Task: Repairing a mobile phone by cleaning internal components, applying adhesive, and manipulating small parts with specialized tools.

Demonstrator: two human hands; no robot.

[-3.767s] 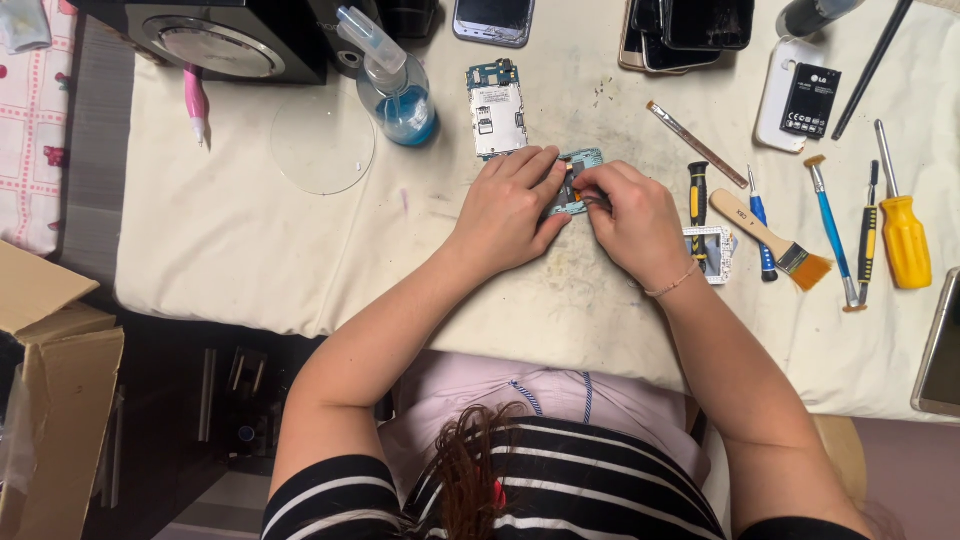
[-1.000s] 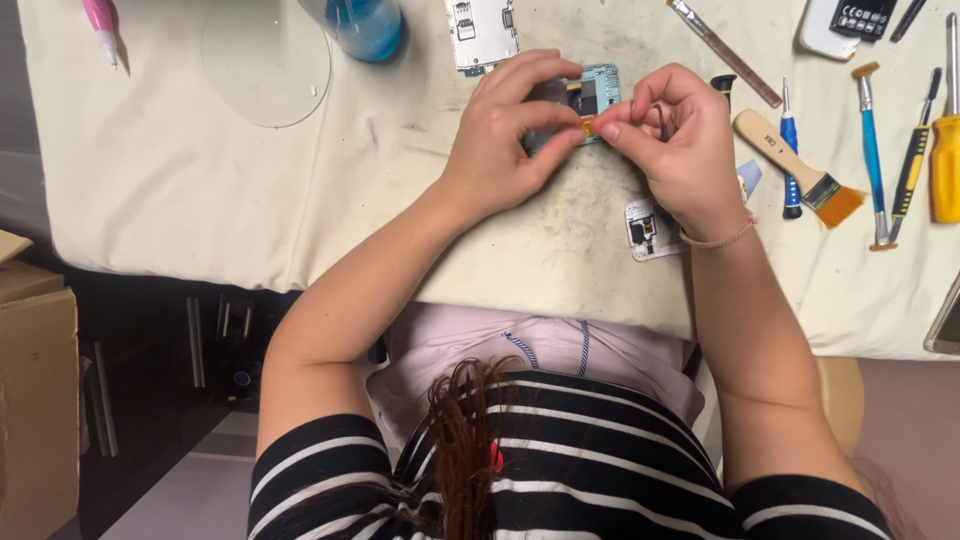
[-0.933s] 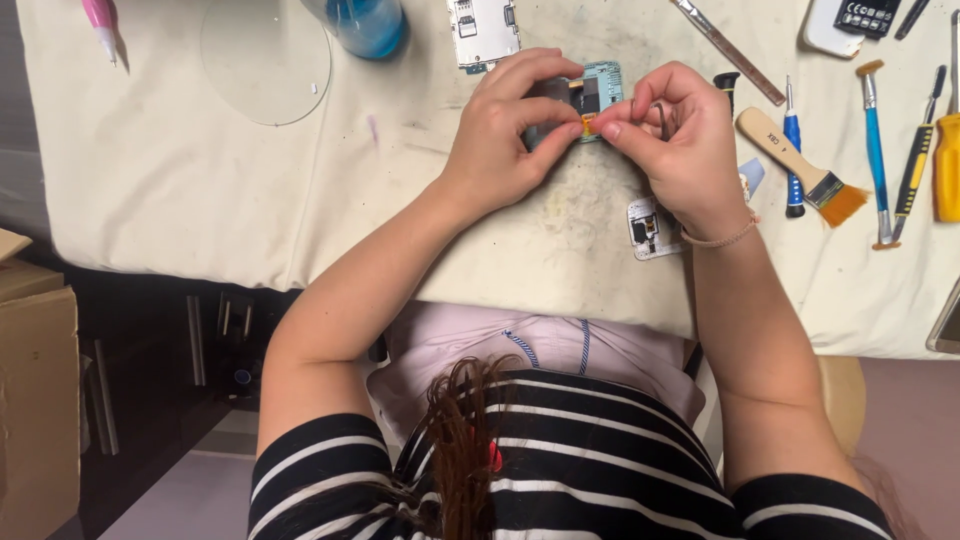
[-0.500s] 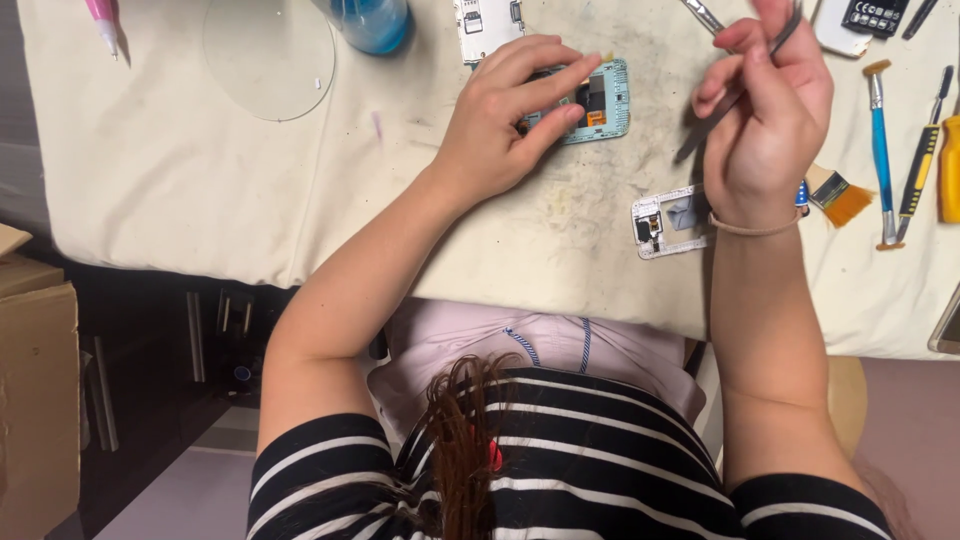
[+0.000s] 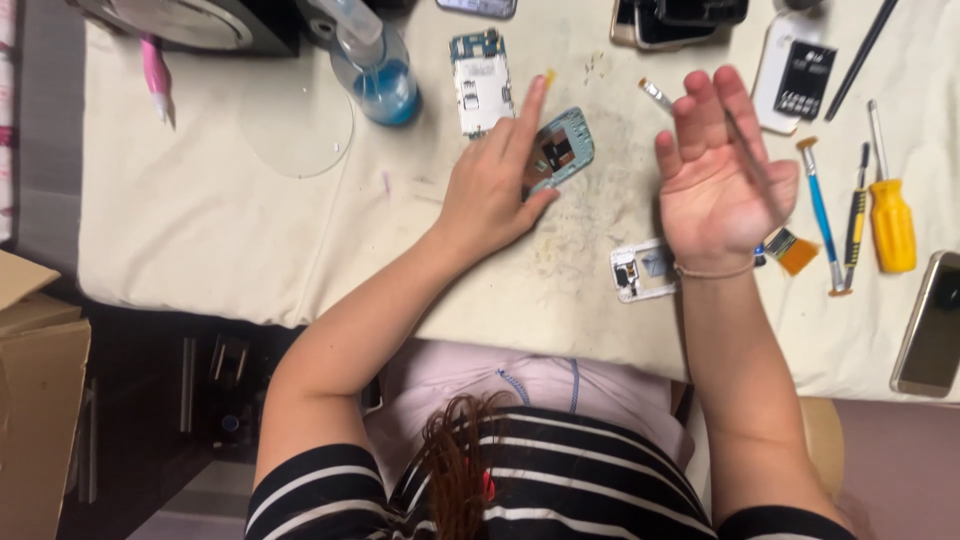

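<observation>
The person sits at a table covered with a stained cream cloth (image 5: 200,230), and the left hand (image 5: 495,190) rests on it, holding a small light-blue phone frame (image 5: 560,152) flat against the cloth. The thumb touches the lower edge of the frame and the index finger stretches up along its left side, with a little yellow piece (image 5: 549,76) just at the fingertip — I cannot tell if the finger really touches it. The right hand (image 5: 715,180) is lifted above the cloth, well apart from the frame, palm open and fingers spread loosely upward; a thin dark tool (image 5: 748,150) lies across the palm, but it is blurred, so I cannot tell how it is kept there. Just above the left hand lies a green circuit board (image 5: 481,80), and beside it stands a bottle with blue liquid (image 5: 378,75). Below the right hand lies a white phone part (image 5: 643,270). To the right I see 1 small brush with orange bristles (image 5: 790,248), a blue-handled screwdriver (image 5: 822,215) and a yellow-handled screwdriver (image 5: 890,215) — all lying on the cloth. At the far right edge a gold phone (image 5: 930,325) lies face up. A round clear disc (image 5: 296,125) lies on the left part of the cloth.
</observation>
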